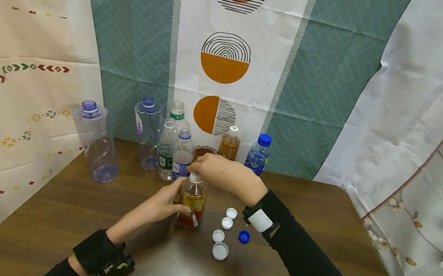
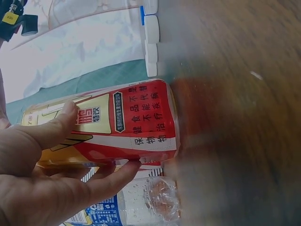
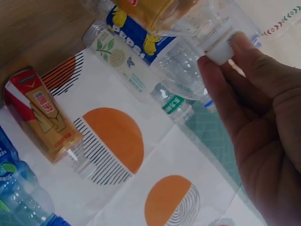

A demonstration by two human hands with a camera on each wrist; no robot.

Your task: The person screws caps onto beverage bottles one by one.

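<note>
An amber drink bottle (image 1: pixel 192 200) with a red and gold label stands upright on the table. My left hand (image 1: pixel 161 205) grips its body from the left; in the left wrist view, the thumb lies across the label (image 2: pixel 123 115) and the fingers wrap round the other side. At the bottle's neck, my right hand (image 1: pixel 230 175) pinches the white cap (image 3: pixel 219 49) between thumb and fingertips. To the right of the bottle lie several loose white caps (image 1: pixel 220 251) and one blue cap (image 1: pixel 244 236).
Uncapped clear bottles (image 1: pixel 166 150) cluster behind my left hand, with a large purplish bottle (image 1: pixel 100 156) farther left. At the back stand another amber bottle (image 1: pixel 229 145) with a white cap and a blue-capped bottle (image 1: pixel 258 155). Patterned cloths (image 1: pixel 135 32) hang around the wooden table (image 1: pixel 306 257).
</note>
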